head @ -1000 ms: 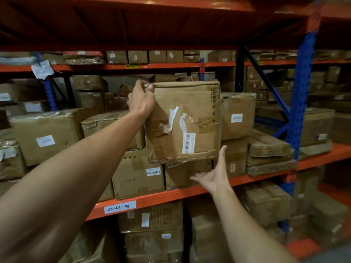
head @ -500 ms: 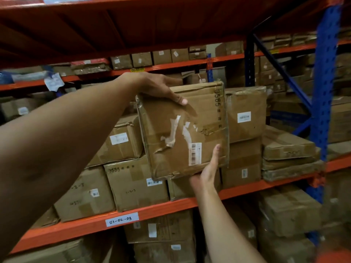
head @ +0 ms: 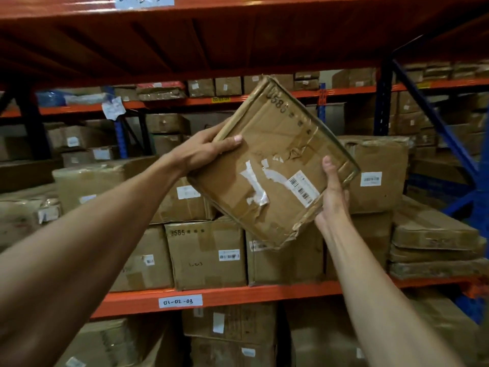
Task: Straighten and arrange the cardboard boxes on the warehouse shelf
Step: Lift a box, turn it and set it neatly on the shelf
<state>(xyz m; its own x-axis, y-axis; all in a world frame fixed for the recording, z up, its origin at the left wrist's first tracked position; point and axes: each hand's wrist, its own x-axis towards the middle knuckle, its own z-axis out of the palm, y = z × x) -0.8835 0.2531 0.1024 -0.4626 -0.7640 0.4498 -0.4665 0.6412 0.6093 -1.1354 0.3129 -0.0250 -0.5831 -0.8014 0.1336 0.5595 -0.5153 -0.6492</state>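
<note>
Seen from the head camera, a flat cardboard box (head: pixel 272 165) is held up in the air between both hands, in front of the orange shelf beam (head: pixel 238 298) and clear of the boxes stacked on it. The box is tilted, one corner pointing up and its crushed lower corner pointing down. The left hand (head: pixel 203 152) closes on the box's upper left edge, thumb pressed on the front face and fingers wrapped behind. The right hand (head: pixel 333 192) clasps the lower right edge, thumb lying up the front face, palm under the side. The box is brown and creased, with torn white tape across its middle, a white barcode label near the right hand, and "0585" printed near its top corner. Its lower edge is ripped and dented.
</note>
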